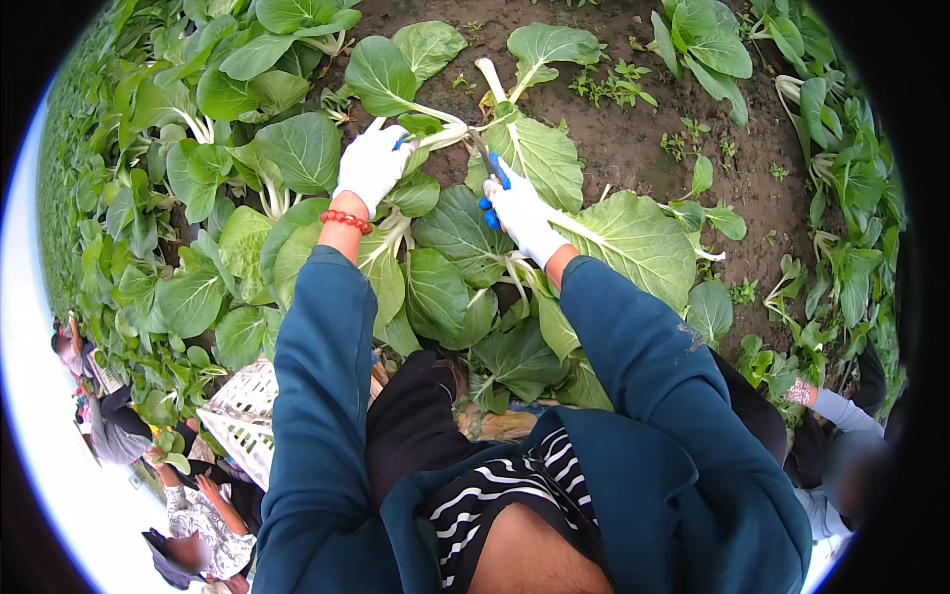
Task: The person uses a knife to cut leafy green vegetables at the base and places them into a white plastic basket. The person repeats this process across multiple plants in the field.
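My left hand (pixel 372 170), in a white glove with blue showing at the fingertips, is closed on the pale stalks of a leafy green, a bok choy type (pixel 447 134). A red bead bracelet circles that wrist. In my right hand (pixel 520 213), gloved alike, is a knife (pixel 480 148) whose narrow dark blade points away from me. Its tip lies close to the base of the stalks; whether it touches them I cannot tell. The knife's handle is mostly hidden by my fingers. A large loose-looking leaf (pixel 638 247) spreads beside my right wrist.
Dense leafy greens (pixel 297 153) grow to the left and under my arms. Brown soil (pixel 633 139) with small weeds lies ahead and right. A white slatted crate (pixel 242 411) stands by my left arm. Other people (pixel 203 515) work at left, and another person (pixel 841 465) at lower right.
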`<move>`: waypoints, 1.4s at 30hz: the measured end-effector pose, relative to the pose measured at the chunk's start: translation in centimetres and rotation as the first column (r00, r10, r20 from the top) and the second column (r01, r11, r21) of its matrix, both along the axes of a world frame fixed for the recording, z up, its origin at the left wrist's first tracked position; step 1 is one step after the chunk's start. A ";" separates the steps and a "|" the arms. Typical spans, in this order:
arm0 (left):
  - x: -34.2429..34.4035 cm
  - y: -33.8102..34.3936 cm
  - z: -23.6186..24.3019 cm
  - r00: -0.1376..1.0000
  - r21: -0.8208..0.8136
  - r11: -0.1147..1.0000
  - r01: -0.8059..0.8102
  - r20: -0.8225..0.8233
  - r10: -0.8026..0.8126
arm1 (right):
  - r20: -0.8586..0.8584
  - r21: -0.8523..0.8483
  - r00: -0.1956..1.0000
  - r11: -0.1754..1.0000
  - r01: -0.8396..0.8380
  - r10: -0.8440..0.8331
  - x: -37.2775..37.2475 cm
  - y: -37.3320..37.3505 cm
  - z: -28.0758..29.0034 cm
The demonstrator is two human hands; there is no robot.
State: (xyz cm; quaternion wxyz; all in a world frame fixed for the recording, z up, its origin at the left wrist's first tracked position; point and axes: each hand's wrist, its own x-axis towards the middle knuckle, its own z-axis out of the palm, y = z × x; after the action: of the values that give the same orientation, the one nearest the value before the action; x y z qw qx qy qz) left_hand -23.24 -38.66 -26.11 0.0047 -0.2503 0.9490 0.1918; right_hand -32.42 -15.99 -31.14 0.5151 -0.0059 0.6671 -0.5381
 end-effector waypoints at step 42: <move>9.4 9.9 5.1 0.808 -0.334 0.862 0.381 0.574 -0.135 | -0.284 -0.153 0.925 0.940 -0.305 0.253 7.2 8.4 3.7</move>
State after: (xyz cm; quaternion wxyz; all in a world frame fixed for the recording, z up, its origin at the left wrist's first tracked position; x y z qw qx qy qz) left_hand -13.89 -28.79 -20.96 0.2382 -0.1530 0.9535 -0.1039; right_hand -25.20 -7.62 -27.48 0.4915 -0.2221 0.6654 -0.5161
